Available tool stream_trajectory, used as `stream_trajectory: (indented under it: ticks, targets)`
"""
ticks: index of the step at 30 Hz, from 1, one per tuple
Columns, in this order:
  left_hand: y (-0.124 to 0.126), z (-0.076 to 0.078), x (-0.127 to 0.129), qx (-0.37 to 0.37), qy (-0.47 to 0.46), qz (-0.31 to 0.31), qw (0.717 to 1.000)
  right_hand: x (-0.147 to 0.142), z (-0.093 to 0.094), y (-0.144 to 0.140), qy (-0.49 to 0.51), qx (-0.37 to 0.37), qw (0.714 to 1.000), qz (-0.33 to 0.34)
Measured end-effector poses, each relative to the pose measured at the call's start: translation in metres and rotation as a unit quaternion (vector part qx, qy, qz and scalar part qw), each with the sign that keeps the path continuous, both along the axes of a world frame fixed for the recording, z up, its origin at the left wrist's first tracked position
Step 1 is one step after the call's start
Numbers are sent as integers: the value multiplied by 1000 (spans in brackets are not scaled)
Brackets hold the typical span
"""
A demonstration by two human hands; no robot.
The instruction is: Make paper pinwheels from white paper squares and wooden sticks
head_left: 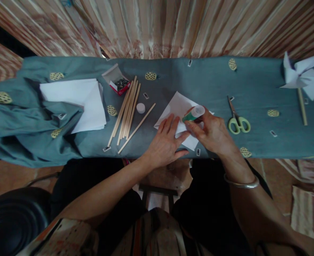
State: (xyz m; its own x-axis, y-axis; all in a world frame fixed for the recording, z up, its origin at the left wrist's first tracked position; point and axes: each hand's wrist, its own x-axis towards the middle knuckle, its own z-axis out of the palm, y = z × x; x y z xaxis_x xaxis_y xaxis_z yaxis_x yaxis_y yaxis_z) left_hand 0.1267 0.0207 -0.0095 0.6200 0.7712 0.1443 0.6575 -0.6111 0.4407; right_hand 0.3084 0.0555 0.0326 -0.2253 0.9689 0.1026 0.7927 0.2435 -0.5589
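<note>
Your left hand point(165, 142) lies flat, fingers spread, pressing the paper point(178, 106) on the table point(212, 81). Your right hand point(212, 133) grips the glue stick point(193, 113), tilted over the paper; its cap point(140, 108) sits beside the sticks point(127, 110).

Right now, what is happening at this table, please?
A person sits at a table covered with a blue-grey cloth. The right hand holds a glue stick tilted over a folded white paper, while the left hand lies flat on that paper. The white cap sits apart, beside a bundle of wooden sticks. Further left are a stack of white paper and a small open box of pins. Green-handled scissors lie to the right, and a white paper pinwheel rests at the far right.
</note>
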Motion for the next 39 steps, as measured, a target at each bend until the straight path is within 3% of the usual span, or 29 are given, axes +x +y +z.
stream_trajectory:
  ticks: [39]
  targets:
    - [-1, 0, 0, 7, -11, 7, 1000, 11, 2, -2, -44, 20, 999, 14]
